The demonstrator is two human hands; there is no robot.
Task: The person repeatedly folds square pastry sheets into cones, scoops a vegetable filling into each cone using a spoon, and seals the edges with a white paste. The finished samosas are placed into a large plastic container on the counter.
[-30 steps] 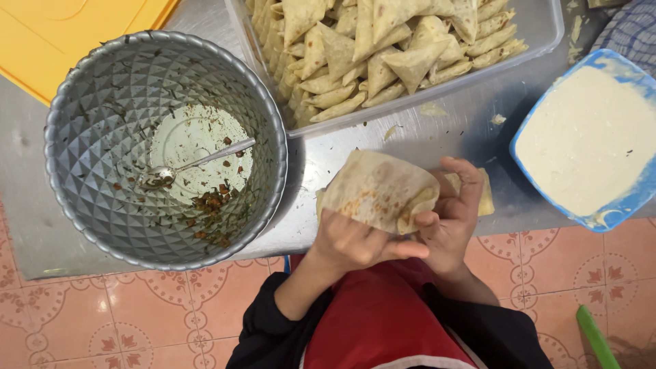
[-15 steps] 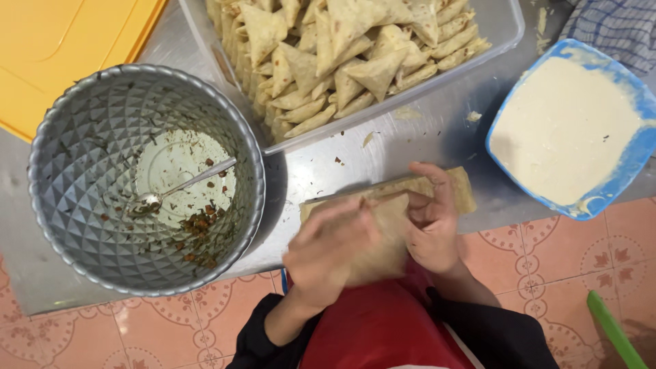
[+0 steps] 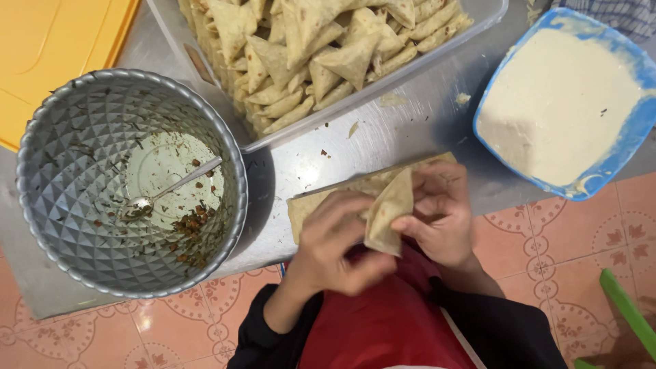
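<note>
My left hand (image 3: 338,239) and my right hand (image 3: 441,212) together pinch a folded, filled pastry wrapper (image 3: 386,215) just above the near edge of a steel table (image 3: 403,126). Under the hands lies a stack of flat pastry strips (image 3: 307,201). To the left stands a dimpled metal bowl (image 3: 61,205) with a spoon (image 3: 164,191) and a little leftover filling at its bottom. A clear tray (image 3: 478,20) beyond the hands is piled with several folded triangular pastries (image 3: 321,48).
A blue square tub (image 3: 639,123) of white paste sits at the right. An orange board (image 3: 55,48) lies at the far left. Pink patterned floor tiles (image 3: 567,246) show below the table edge, with a green object (image 3: 629,307) at the lower right.
The wrapper was open and wide in my hands a second ago. It is now folded over into a narrower shape, and my hands have shifted slightly to the right.
</note>
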